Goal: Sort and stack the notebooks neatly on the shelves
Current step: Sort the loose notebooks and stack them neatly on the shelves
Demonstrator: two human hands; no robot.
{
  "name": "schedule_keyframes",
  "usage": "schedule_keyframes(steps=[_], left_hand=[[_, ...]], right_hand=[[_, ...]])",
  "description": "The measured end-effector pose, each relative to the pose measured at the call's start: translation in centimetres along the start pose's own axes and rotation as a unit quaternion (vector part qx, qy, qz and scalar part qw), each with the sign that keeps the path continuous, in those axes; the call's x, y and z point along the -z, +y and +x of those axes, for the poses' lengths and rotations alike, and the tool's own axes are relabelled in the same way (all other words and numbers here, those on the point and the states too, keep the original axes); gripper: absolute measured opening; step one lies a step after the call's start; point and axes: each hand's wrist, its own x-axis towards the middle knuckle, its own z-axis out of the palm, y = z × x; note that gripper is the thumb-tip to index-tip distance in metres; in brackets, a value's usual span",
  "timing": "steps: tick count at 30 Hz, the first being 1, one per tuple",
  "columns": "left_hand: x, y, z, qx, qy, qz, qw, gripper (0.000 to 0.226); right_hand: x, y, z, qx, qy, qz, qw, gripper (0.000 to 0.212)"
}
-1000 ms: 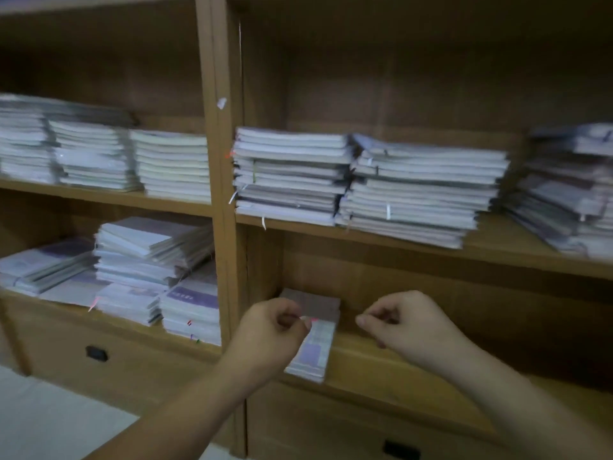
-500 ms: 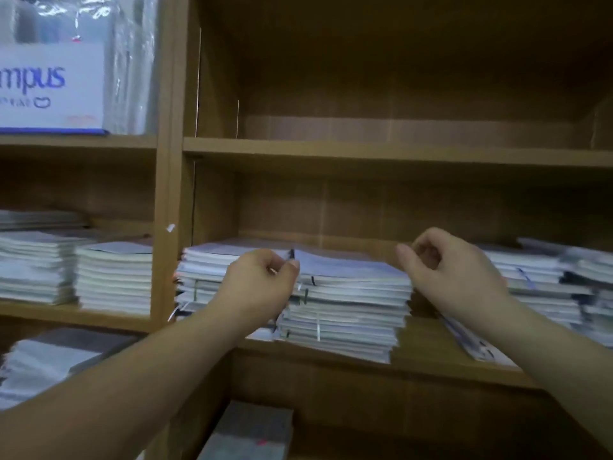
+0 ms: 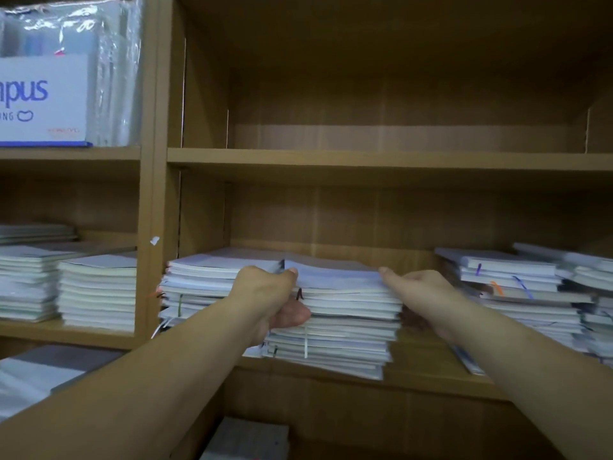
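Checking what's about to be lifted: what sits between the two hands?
Head view: the upper part of the middle notebook stack lies between the left hand and right hand, which grip its sides.

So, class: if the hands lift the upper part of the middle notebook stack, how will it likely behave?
Probably heavy: the middle stack holds many notebooks. Likely to sag or fan, since the soft top cover bows. Layers may slide; edges sit uneven where the left hand and right hand grip.
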Motion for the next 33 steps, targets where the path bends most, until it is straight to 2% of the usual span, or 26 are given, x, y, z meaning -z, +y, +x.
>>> schedule_keyframes(steps=[4, 7, 10, 13, 16, 20, 21, 24, 27, 30, 33], left_hand=[[-0.5, -0.1, 0.0, -0.001, -0.003, -0.028, 1.000, 0.027], [-0.5, 0.1, -1.1, -0.029, -0.007, -0.038, 0.999, 0.023], [0.0, -0.3, -2.8, -0.068, -0.037, 0.029, 0.997, 0.026], [0.6, -0.7, -3.5, -0.090, -0.047, 0.095, 0.990, 0.032], [0.5, -0.7, -2.6, -0.104, -0.025, 0.137, 0.985, 0.045], [0.5, -0.5, -2.2, -0.140, 0.014, 0.292, 0.946, 0.057], [0.5, -0.5, -2.4, -0.135, 0.009, 0.285, 0.949, 0.058], [0.3, -0.4, -2.5, -0.100, -0.021, 0.145, 0.984, 0.046], [0.6, -0.3, -3.6, -0.056, -0.063, 0.083, 0.993, 0.036], [1.0, -0.9, -4.9, -0.007, -0.156, 0.036, 0.987, 0.030], [0.7, -2.1, -4.9, -0.006, -0.170, -0.025, 0.985, 0.035]], right_hand=[[-0.6, 0.5, 0.5, 0.049, 0.059, -0.045, 0.996, 0.050], [0.1, 0.3, 0.0, 0.071, 0.082, -0.038, 0.993, 0.040], [1.6, 0.4, -1.6, 0.086, 0.088, -0.020, 0.992, 0.026], [2.7, 0.9, -3.0, 0.066, 0.090, -0.003, 0.994, 0.022], [2.6, 0.7, -3.8, 0.000, 0.022, 0.038, 0.999, 0.026], [1.7, 0.2, -3.8, -0.024, -0.007, 0.091, 0.996, 0.029], [1.6, 0.2, -3.6, -0.018, -0.003, 0.098, 0.995, 0.028], [1.5, 0.4, -3.8, -0.004, 0.017, 0.092, 0.996, 0.024], [2.1, 1.0, -5.0, 0.011, 0.029, 0.087, 0.996, 0.019], [3.9, 1.8, -7.3, 0.022, -0.010, 0.109, 0.994, 0.023], [5.1, 2.5, -9.5, 0.016, -0.075, 0.143, 0.987, 0.013]])
